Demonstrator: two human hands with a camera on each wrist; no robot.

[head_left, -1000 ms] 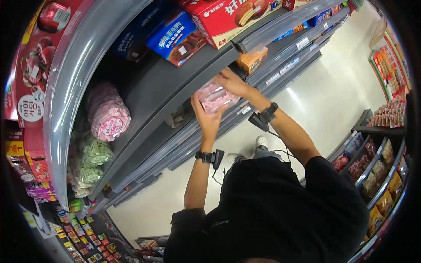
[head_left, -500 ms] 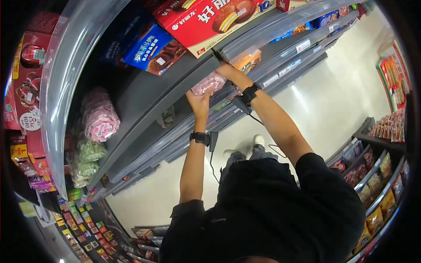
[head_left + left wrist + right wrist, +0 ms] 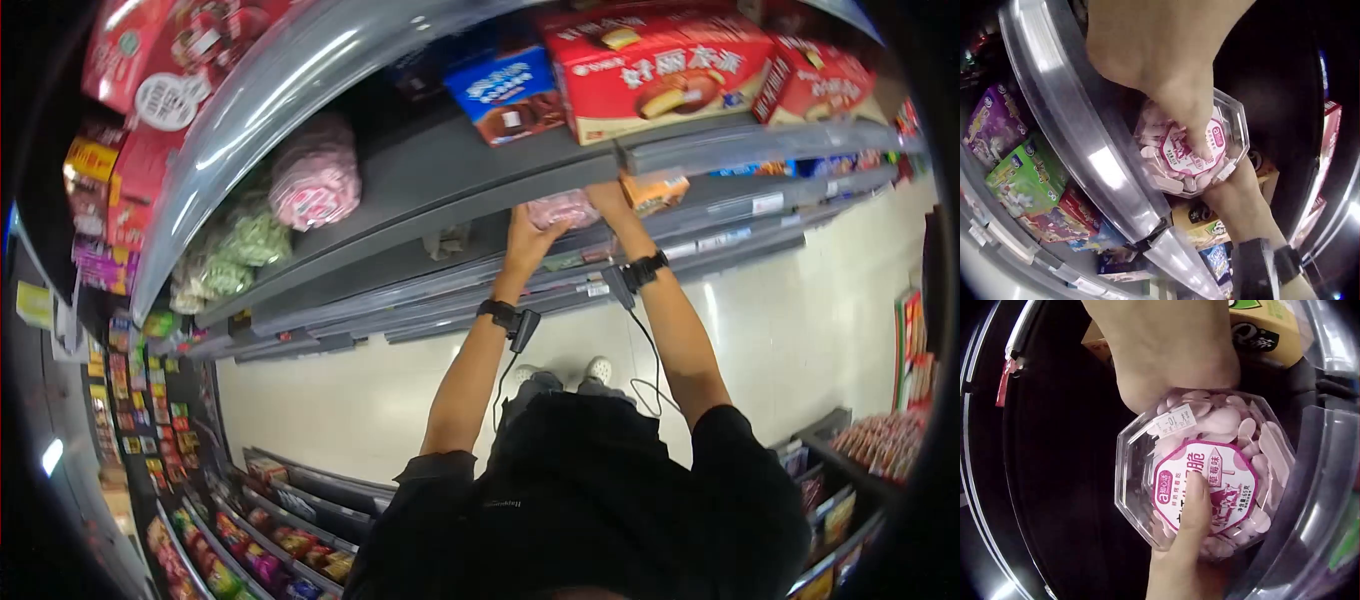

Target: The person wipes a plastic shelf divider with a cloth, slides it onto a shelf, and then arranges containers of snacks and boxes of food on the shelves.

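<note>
A clear octagonal plastic box of pink snack pieces [image 3: 1229,422], with a pink and white label on its lid, is between my two hands at a lower shelf. My left hand [image 3: 535,242] grips its near side, the thumb pressed flat across the label in both wrist views. At the opposite side my right hand [image 3: 612,208] holds the box, its fingers hidden behind it in the right wrist view. In the head view the box [image 3: 562,209] sits just below the upper shelf's front edge, beside an orange-yellow carton [image 3: 655,192].
On the upper shelf stand a pink snack tub [image 3: 315,185], green tubs [image 3: 255,238], a blue box [image 3: 505,95] and large red boxes [image 3: 660,75]. A clear plastic guard [image 3: 1104,162] runs along the shelf front. Behind me are more racks [image 3: 300,510] of packets.
Both hands have carried the pink snack box away from me and in under the upper shelf's edge. The head view has turned, so the shelves now lie more level across it.
</note>
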